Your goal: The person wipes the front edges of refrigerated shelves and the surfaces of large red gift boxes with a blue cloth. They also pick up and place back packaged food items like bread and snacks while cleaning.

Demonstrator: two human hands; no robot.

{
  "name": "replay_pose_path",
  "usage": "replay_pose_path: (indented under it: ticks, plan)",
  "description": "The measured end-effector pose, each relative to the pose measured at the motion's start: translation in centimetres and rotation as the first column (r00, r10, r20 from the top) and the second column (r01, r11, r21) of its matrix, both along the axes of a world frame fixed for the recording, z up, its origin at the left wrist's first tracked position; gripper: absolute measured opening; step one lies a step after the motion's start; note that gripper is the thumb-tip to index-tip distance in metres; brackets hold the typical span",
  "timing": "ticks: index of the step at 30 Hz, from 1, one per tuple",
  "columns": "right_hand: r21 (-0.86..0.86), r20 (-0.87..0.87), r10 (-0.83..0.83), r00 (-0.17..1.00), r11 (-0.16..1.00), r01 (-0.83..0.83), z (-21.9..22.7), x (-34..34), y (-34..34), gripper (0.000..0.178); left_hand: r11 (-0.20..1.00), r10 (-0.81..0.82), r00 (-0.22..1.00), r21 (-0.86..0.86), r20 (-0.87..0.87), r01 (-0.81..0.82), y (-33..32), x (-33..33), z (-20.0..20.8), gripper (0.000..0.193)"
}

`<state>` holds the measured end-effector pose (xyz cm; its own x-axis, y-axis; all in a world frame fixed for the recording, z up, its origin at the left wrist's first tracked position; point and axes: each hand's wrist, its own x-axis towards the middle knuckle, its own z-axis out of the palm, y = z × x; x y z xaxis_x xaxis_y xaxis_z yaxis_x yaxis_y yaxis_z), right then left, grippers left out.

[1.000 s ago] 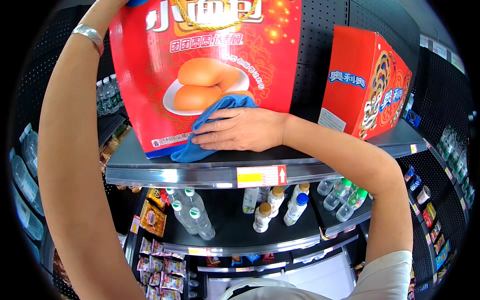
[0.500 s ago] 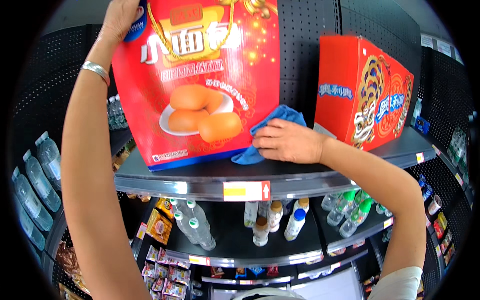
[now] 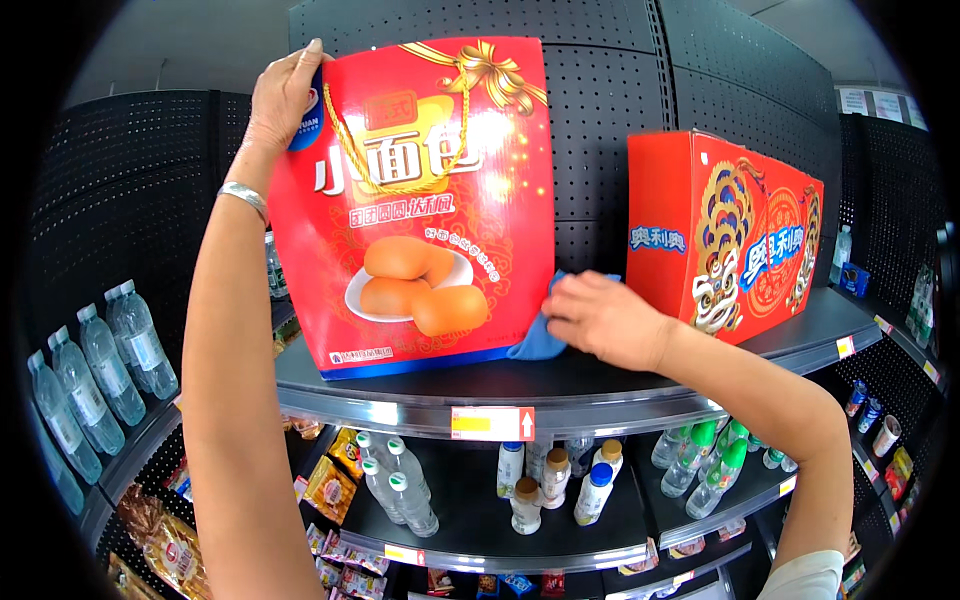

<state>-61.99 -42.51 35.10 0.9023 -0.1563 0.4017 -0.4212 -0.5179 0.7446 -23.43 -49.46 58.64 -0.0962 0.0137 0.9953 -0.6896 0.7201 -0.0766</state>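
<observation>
My left hand (image 3: 285, 98) grips the upper left edge of a large red gift box (image 3: 300, 230) with a gold cord handle and a picture of bread rolls. The box leans slightly to the left on the dark upper shelf (image 3: 590, 385). At its lower right corner, my right hand (image 3: 608, 322) is closed on a blue cloth (image 3: 540, 338), pressing it against the shelf and the box's side. Part of the cloth is hidden behind the hand and the box. A second red box (image 3: 665, 200), printed with a lion-dance figure, stands to the right of my right hand.
Below are plastic bottles (image 3: 405, 490), small brown- and blue-capped bottles (image 3: 553, 480) and green-capped bottles (image 3: 716, 480). Water bottles (image 3: 105, 365) line the left shelf, with packaged snacks lower down. Behind the boxes rises a perforated black panel (image 3: 600, 110). A price tag (image 3: 492, 422) sits on the shelf's front edge.
The view has tilted upward, so the boxes sit lower in the picture. My right hand with the blue cloth has moved slightly right. My left hand still holds the gift box.
</observation>
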Motion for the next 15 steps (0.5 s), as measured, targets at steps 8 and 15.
replay_pose_path:
  ticks: [8, 15]
  plan:
    - [-0.445, 0.549, 0.416, 0.725, 0.88, -0.168, 14.3, 2.4, -0.9, 0.031, 0.974, 0.134, 0.989, -0.175, -0.067, -0.144, -1.1, 0.0, -0.6, 0.06]
    - [-0.547, 0.7, 0.475, 0.533, 0.837, -0.027, 22.0, 5.8, -6.8, 0.03, 0.963, 0.141, 0.99, -0.229, -0.031, -0.144, -1.8, -0.2, -0.7, 0.059]
